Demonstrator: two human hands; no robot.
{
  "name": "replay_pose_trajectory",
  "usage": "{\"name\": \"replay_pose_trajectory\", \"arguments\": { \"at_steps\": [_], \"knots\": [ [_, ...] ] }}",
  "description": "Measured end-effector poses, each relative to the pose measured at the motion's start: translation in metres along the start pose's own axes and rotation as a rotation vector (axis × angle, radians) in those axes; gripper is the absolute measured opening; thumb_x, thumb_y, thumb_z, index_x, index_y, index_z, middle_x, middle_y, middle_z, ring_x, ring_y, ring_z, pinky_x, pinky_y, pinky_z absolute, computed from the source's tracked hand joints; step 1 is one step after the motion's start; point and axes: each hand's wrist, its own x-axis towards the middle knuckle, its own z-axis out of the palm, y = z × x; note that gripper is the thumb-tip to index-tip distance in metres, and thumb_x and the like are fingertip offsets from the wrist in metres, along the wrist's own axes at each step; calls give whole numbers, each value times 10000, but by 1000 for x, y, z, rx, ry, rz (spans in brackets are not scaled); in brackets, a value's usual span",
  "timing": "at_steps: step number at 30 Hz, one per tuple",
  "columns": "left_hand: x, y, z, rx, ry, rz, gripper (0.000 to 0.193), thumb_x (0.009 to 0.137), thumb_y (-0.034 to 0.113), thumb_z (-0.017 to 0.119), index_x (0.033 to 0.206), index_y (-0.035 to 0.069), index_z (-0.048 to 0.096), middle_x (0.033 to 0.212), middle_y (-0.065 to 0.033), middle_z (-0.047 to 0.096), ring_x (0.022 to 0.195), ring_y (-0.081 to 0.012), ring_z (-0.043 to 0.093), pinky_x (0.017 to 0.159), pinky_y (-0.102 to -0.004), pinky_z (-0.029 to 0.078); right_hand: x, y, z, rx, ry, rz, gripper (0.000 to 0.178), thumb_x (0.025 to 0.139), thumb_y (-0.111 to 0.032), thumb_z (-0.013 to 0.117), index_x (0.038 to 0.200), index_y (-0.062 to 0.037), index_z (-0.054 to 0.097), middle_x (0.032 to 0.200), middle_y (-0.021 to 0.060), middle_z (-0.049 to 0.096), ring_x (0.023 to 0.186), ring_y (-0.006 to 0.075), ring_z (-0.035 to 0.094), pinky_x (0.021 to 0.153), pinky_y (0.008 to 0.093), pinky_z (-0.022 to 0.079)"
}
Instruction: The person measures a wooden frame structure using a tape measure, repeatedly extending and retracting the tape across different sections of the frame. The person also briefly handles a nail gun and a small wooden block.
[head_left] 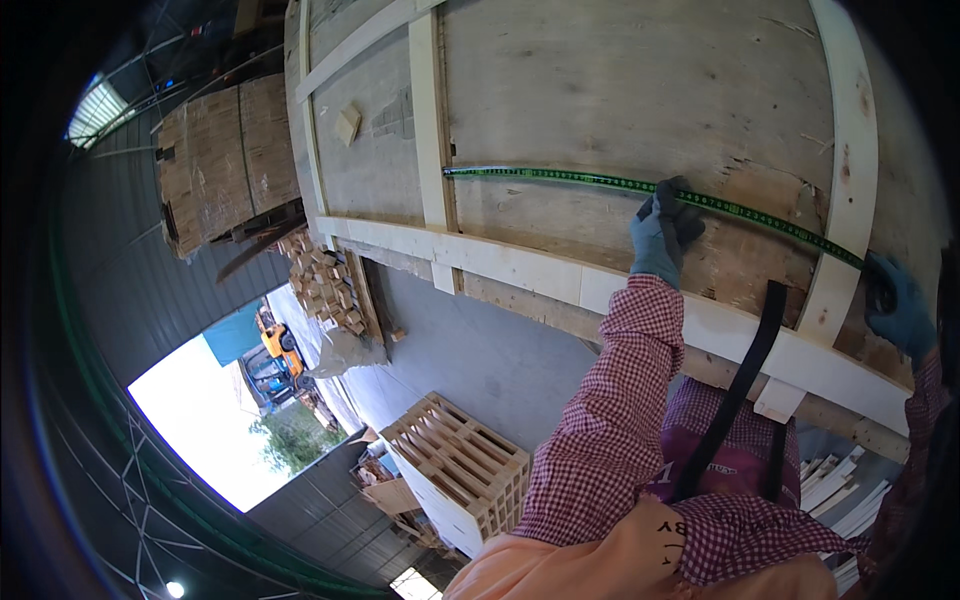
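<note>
On my feed, the fingers of the left hand [668,230] hide a short stretch of green measuring tape [760,216]; I can't make out its end inside the right hand [900,308]. Below those fingers, darkness blurs the right sleeve [926,405].

- Tape measure [560,178]: at the left fingers [683,222], stretching left to one crosswise slat [428,120] and right to the right fingers [880,285].
- Plywood panel [620,80]: beneath the tape, extending beyond the left fingers.
- Second crosswise slat [852,150]: on the panel, just left of the right fingers.
- Lengthwise batten [510,263]: on the panel's near edge, bodyward of the left fingers.
- Wooden pallet [455,450], wood-block pile [325,285]: well left of both hands' fingers.
</note>
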Motion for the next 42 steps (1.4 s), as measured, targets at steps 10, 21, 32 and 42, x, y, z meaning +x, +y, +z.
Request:
{"name": "replay_pose_trajectory", "arguments": {
  "at_steps": [10, 21, 32, 42],
  "knots": [
    [5, -3, -3, -54, -67, 12, 311, 858, 386, 631, 973, 99, 667, 860, 9, 645, 553, -131, 545, 474, -282, 490, 3, -19, -6, 77, -66, 79, 670, 645, -50, 652, 1290, -62, 470, 1128, 161, 533, 1028, 278, 565, 897, 331, 448],
    [12, -7, -10, -75, -101, 39, 314, 804, 390, 689, 934, 105, 660, 666, 14, 529, 563, -155, 522, 513, -291, 463, 6, -48, -17, 35, -73, 160, 666, 613, -74, 650, 1260, -40, 499, 1120, 142, 553, 1009, 281, 577, 873, 327, 456],
    [16, -8, -1, -51, -78, 23, 293, 852, 416, 634, 924, 132, 624, 540, 60, 413, 450, -84, 393, 402, -236, 365, 6, -56, -28, 6, -151, 158, 666, 625, -234, 691, 1251, -91, 514, 1057, 165, 582, 945, 309, 591, 848, 381, 473],
    [7, -6, -1, 122, -40, 120, 348, 859, 442, 615, 991, 121, 627, 734, 55, 571, 635, -84, 542, 527, -189, 441, 4, -42, -24, -213, -217, 199, 741, 679, -431, 671, 1339, -189, 438, 1196, 113, 528, 1078, 291, 543, 940, 376, 431]
  ]
}}
